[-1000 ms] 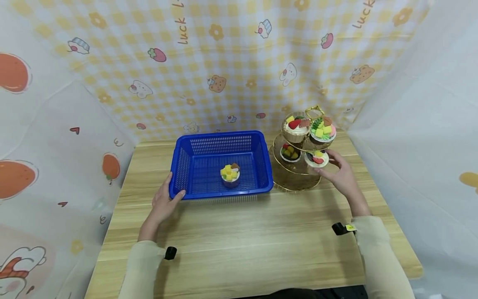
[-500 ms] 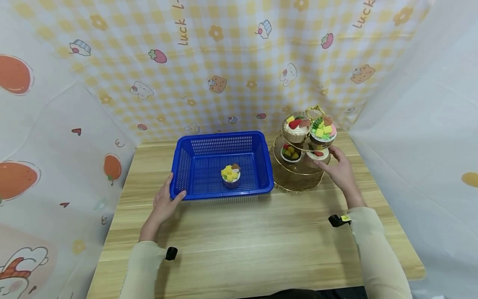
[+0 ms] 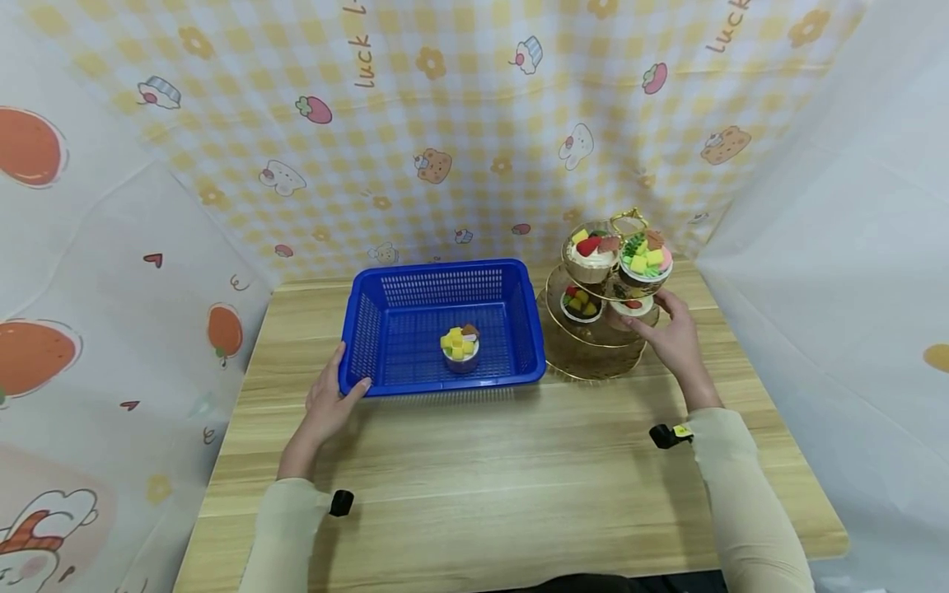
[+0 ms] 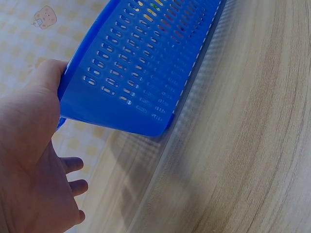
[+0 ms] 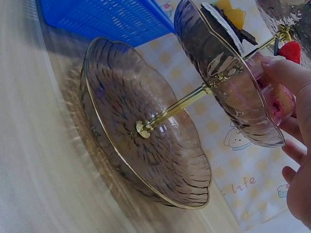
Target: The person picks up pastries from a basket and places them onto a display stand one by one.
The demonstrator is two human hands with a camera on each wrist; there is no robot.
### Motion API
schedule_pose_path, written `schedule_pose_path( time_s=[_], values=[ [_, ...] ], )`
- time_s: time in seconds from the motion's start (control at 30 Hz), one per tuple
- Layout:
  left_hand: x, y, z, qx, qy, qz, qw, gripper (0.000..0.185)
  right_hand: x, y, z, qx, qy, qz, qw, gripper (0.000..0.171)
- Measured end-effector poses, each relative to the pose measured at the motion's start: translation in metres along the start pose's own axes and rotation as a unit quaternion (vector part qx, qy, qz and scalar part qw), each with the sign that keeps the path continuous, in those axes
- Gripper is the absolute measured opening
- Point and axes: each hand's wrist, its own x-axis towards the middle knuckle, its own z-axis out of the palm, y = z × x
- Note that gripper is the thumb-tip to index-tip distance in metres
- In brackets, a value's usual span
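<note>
On the checked backdrop (image 3: 474,107), "Luck" lettering (image 3: 360,59), twice.

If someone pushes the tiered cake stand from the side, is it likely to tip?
Probably it is top-heavy: the tiered stand carries cupcakes on its upper plates, on one thin gold post. The wide bottom plate should steady it somewhat. The glassy plates look fragile.

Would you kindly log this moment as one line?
left hand: holds basket corner | right hand: holds cupcake on stand
</note>
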Motion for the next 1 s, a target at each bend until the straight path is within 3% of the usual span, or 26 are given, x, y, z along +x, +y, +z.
schedule_pose_path(
  time_s=[0.4, 0.73, 1.0],
  values=[
    [0.001, -0.001, 0.0, -0.002, -0.001, 0.0, 1.0, 0.087, -0.001, 0.006, 0.001, -0.013, 0.004, -0.008, 1.0, 0.067],
    [0.001, -0.001, 0.001, -0.004, 0.001, 0.002, 1.0, 0.086, -0.006, 0.003, -0.008, -0.024, -0.011, 0.017, 0.999, 0.076],
    [0.001, -0.002, 0.001, -0.007, -0.002, 0.005, 1.0, 0.087, -0.025, 0.0, -0.02, -0.035, -0.002, 0.032, 0.999, 0.081]
  ],
)
